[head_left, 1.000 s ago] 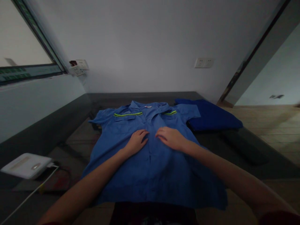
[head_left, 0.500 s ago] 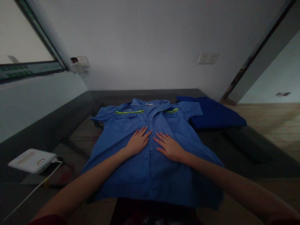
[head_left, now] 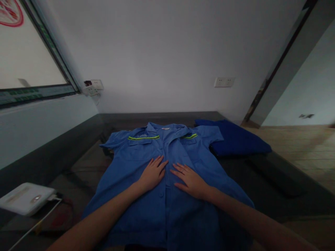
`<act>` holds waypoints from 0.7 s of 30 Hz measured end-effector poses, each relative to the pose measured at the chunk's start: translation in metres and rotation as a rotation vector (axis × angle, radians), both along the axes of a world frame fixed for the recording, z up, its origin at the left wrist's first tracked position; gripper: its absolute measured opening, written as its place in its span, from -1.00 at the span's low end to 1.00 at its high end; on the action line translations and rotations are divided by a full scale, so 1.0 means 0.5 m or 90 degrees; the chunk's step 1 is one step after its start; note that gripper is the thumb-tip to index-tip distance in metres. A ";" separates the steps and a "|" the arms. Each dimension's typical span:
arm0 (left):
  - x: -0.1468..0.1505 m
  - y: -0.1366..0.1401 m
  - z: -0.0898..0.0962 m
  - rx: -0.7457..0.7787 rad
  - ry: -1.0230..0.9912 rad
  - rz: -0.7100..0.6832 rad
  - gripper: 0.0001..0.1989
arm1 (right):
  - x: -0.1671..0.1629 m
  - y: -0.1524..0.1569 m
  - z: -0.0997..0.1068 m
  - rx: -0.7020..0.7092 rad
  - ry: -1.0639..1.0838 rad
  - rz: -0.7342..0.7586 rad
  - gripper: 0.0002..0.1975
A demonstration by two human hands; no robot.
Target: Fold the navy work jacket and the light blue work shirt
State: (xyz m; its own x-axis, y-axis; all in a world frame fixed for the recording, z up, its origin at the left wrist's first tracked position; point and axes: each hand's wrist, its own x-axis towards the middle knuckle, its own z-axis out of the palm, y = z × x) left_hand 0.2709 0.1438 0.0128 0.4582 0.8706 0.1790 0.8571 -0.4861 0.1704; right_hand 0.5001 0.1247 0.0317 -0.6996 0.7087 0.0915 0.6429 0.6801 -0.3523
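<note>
Lying open with fingers spread, the left hand (head_left: 151, 176) and right hand (head_left: 193, 183) touch the front of a blue shirt (head_left: 138, 151) spread out beneath them on a dark table (head_left: 237, 170), a darker blue bundle (head_left: 240, 139) beyond the right hand, a white device (head_left: 27, 199) well left of the left.

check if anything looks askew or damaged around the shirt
Yes: at left, below the window, one wall socket looks tilted, perhaps loose, whereas the socket pair to the right sits straight. The blue shirt shows no clear tear or stain.
</note>
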 end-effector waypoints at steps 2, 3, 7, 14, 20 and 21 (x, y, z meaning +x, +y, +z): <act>-0.005 0.005 0.001 -0.006 -0.028 -0.009 -0.53 | 0.003 0.008 0.011 -0.029 0.015 0.006 -0.47; -0.008 0.009 0.003 -0.011 -0.045 -0.013 -0.52 | 0.004 0.013 0.017 -0.043 0.025 0.008 -0.50; -0.019 0.026 0.023 -0.034 -0.127 -0.023 -0.56 | 0.002 0.038 0.042 -0.079 0.105 -0.004 -0.69; -0.042 0.099 0.061 -0.029 -0.236 -0.015 -0.69 | -0.007 0.128 0.068 -0.021 0.232 -0.062 -0.80; -0.064 0.269 0.063 -0.015 -0.281 0.211 -0.77 | -0.008 0.292 0.069 -0.035 0.226 -0.310 -0.85; -0.064 0.295 0.059 -0.013 -0.284 0.244 -0.76 | -0.007 0.316 0.065 -0.045 0.214 -0.360 -0.84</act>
